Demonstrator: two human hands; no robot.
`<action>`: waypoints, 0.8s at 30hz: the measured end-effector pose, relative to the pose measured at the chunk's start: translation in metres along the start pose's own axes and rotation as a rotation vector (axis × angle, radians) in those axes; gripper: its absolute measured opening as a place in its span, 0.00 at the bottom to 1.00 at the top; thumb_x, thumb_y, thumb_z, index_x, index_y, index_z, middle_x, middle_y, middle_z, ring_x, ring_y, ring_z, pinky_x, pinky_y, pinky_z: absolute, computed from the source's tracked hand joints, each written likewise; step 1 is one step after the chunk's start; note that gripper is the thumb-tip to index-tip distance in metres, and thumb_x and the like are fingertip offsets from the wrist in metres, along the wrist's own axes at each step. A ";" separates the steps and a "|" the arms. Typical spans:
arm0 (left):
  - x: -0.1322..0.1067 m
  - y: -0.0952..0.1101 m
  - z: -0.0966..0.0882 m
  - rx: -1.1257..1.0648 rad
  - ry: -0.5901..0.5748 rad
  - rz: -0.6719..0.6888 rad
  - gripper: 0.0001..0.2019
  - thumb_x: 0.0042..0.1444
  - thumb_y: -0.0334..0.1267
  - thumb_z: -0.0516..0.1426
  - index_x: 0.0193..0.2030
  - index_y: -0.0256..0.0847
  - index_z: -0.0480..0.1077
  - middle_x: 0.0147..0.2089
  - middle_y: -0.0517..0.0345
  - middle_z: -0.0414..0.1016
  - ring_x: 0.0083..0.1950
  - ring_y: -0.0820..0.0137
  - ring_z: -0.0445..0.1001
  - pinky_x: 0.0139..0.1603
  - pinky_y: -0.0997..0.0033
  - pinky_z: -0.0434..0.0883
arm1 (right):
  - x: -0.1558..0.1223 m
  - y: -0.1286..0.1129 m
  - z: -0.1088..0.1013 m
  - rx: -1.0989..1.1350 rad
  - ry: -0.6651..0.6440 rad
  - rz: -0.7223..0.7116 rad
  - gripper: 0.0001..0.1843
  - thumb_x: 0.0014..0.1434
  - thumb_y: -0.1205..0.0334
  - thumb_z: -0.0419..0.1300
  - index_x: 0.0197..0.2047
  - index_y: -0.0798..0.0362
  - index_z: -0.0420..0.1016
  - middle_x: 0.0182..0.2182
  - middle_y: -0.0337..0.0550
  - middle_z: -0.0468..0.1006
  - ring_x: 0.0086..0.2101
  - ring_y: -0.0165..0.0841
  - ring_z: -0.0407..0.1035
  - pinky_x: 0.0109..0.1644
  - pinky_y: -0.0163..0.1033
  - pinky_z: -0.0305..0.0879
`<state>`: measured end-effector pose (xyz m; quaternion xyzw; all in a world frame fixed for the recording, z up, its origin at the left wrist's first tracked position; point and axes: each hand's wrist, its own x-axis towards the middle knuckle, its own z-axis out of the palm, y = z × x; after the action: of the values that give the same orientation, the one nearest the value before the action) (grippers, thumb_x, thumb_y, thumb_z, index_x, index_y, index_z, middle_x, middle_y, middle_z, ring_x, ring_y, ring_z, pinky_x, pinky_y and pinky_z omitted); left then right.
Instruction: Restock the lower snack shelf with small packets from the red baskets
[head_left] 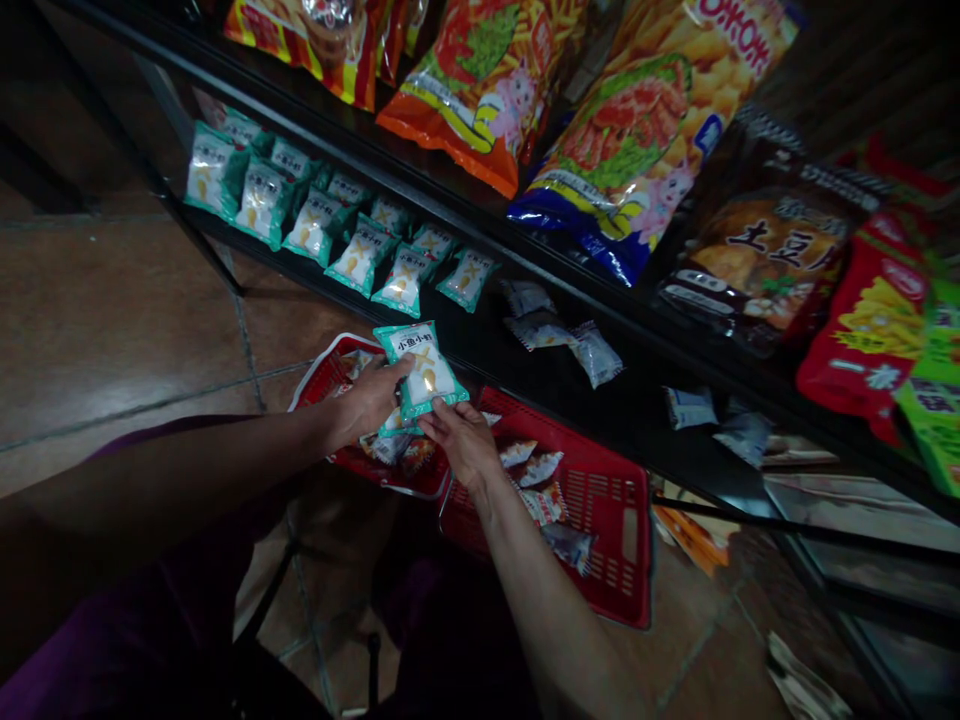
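Observation:
Both of my hands grip a small teal-and-white snack packet (424,372) above two red baskets. My left hand (381,395) pinches its left side, thumb across the front. At its lower edge, my right hand (461,430) has its fingers closed on the packet's bottom. Part of a second teal packet shows just beneath the held one. Below my left hand is the left red basket (319,372), with small wrapped snacks inside. The right red basket (626,560) sits under my right forearm and holds several small packets (541,468).
Teal packets (364,255) stand in rows on the lower black shelf (480,345). Small silvery packets (596,352) lie farther right on it. Large snack bags (622,140) fill the upper shelf, whose front edge overhangs the lower one. Tiled floor (187,320) shows at left.

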<state>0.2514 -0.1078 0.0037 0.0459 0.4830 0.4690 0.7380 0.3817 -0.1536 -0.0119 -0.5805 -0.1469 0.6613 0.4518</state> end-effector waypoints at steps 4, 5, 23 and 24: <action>-0.002 0.000 0.002 0.021 0.003 -0.100 0.10 0.59 0.32 0.54 0.47 0.31 0.69 0.37 0.48 0.79 0.38 0.65 0.78 0.42 0.65 0.75 | -0.005 0.002 0.008 0.054 -0.010 -0.064 0.23 0.28 0.58 0.76 0.20 0.52 0.65 0.18 0.29 0.72 0.23 0.27 0.72 0.34 0.36 0.74; -0.003 0.001 0.002 0.027 0.006 -0.115 0.11 0.60 0.33 0.54 0.47 0.31 0.69 0.38 0.47 0.79 0.38 0.65 0.78 0.42 0.65 0.75 | -0.007 0.001 0.009 0.048 -0.020 -0.078 0.23 0.29 0.58 0.76 0.20 0.52 0.65 0.18 0.29 0.72 0.23 0.28 0.72 0.34 0.37 0.74; 0.018 0.044 -0.015 0.235 -0.034 0.194 0.11 0.48 0.30 0.62 0.40 0.41 0.71 0.31 0.61 0.75 0.31 0.73 0.73 0.34 0.76 0.70 | -0.011 0.000 -0.005 -0.289 -0.100 -0.334 0.12 0.42 0.62 0.68 0.33 0.49 0.77 0.29 0.33 0.80 0.28 0.29 0.71 0.35 0.35 0.69; 0.018 0.049 -0.015 0.300 -0.087 0.222 0.10 0.48 0.30 0.62 0.39 0.41 0.71 0.31 0.60 0.76 0.31 0.73 0.73 0.34 0.76 0.70 | -0.011 -0.002 -0.007 -0.318 -0.109 -0.344 0.12 0.42 0.62 0.67 0.33 0.49 0.77 0.29 0.33 0.80 0.29 0.29 0.71 0.36 0.35 0.69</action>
<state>0.2097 -0.0737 0.0091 0.2286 0.5072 0.4676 0.6869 0.3883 -0.1632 -0.0059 -0.5742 -0.3703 0.5733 0.4522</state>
